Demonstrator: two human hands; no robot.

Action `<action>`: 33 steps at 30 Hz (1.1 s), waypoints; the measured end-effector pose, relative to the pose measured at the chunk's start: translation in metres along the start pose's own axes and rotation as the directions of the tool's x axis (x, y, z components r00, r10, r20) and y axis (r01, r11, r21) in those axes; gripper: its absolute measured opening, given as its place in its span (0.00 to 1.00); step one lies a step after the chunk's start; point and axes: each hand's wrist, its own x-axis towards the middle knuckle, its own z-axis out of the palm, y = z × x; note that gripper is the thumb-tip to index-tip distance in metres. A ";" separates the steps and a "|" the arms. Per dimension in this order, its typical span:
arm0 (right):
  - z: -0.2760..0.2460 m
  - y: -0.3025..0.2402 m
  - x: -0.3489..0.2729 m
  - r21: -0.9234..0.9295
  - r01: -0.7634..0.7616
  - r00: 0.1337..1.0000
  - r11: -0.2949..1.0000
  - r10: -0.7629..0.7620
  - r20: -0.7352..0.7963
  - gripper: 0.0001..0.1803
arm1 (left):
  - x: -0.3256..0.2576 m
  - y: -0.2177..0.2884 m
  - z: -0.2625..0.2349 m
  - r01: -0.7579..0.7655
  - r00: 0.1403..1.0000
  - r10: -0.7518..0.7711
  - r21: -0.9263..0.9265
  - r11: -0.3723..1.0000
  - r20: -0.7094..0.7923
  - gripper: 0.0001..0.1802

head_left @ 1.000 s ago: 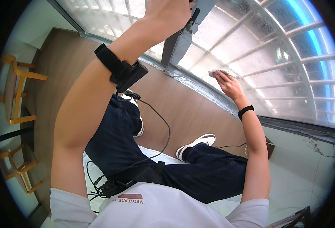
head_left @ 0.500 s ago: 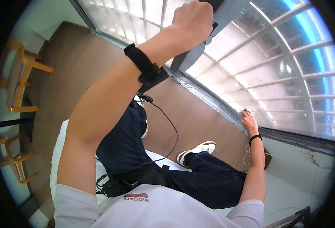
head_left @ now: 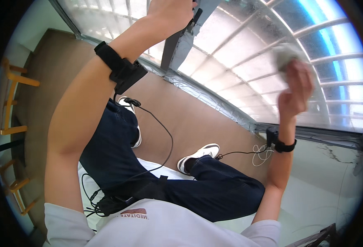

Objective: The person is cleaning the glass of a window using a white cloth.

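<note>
My left hand [head_left: 171, 14] is raised at the top edge of the view, its fingers partly cut off. It is closed on what looks like a black handle [head_left: 196, 18] at the dark upright frame [head_left: 174, 53] between two window panes. On the right, my right hand [head_left: 297, 88] is lifted in front of the window glass [head_left: 251, 53], smeared by motion. A crumpled grey-white cloth [head_left: 288, 57] sits at its fingertips, over the pane; whether it touches the glass I cannot tell. Both wrists wear black straps with small devices.
Curved metal bars stand behind the glass. Silvery tape [head_left: 206, 96] runs along the bottom rail. A black cable [head_left: 171, 140] hangs across my legs, and a pale cord [head_left: 262, 155] lies by the right wall. Wooden chairs [head_left: 14, 82] stand at the left on the brown floor [head_left: 156, 107].
My right hand has risen with the cloth from the pane's low edge to higher on the glass. The view has shifted, so my left arm appears further left; its hand is still closed.
</note>
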 end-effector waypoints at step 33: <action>0.105 0.002 -0.166 0.055 0.166 0.822 0.985 -0.169 0.544 0.16 | -0.006 -0.001 -0.004 -0.040 0.998 0.038 0.034 0.999 0.045 0.16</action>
